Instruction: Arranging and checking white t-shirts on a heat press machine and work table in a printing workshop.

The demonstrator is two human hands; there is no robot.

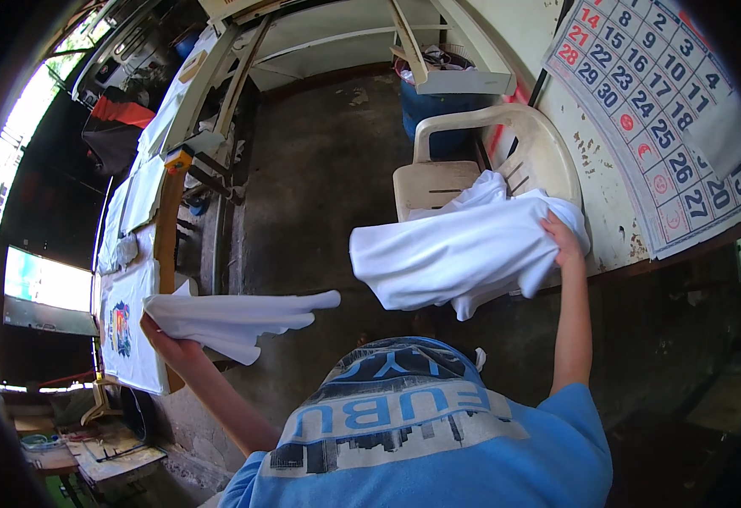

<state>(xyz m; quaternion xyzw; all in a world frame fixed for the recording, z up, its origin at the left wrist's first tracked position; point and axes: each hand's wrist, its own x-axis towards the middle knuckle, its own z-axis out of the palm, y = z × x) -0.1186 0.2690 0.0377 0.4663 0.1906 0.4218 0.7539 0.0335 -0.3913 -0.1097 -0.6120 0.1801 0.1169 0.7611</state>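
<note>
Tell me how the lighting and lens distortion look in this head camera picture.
Head view: the opening at far left glares nearly white; head view: the calendar's edges bow near the rim; head view: the white cloth in the right hand looks bright against the dim floor.

Chair [425,182] seat partly hid by wht cloth [438,254]; blue bin [421,123] partly behind chair, contents too sm to ID; calendar [633,93] cut off @ top.
</note>
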